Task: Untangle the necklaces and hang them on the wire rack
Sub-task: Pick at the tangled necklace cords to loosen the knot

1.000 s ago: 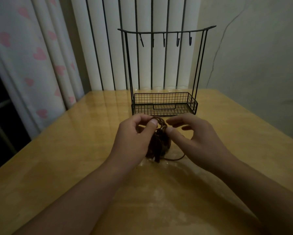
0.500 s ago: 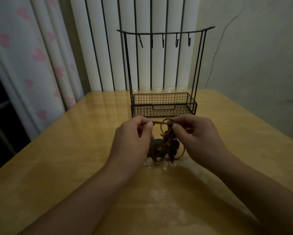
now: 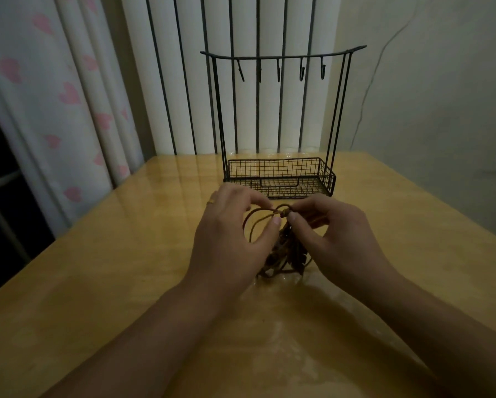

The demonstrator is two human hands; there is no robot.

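- Necklaces [image 3: 281, 251], a dark tangled bunch of cords, hang between both hands just above the tabletop [image 3: 111, 268].
- Left hand [image 3: 229, 237] pinches a cord loop.
- Right hand [image 3: 335, 237] pinches the knot.
- Wire rack [image 3: 281, 179] stands just behind.

Dim room, wooden table [image 3: 103, 282], curtain [image 3: 54, 110]

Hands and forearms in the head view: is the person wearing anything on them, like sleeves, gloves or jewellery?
Both forearms are bare as far as the frame shows: no sleeves, gloves or watch. The left hand has a thin gold-coloured ring on one finger. The right hand shows no ring or other item. Fingernails look short and unpainted in the dim light.
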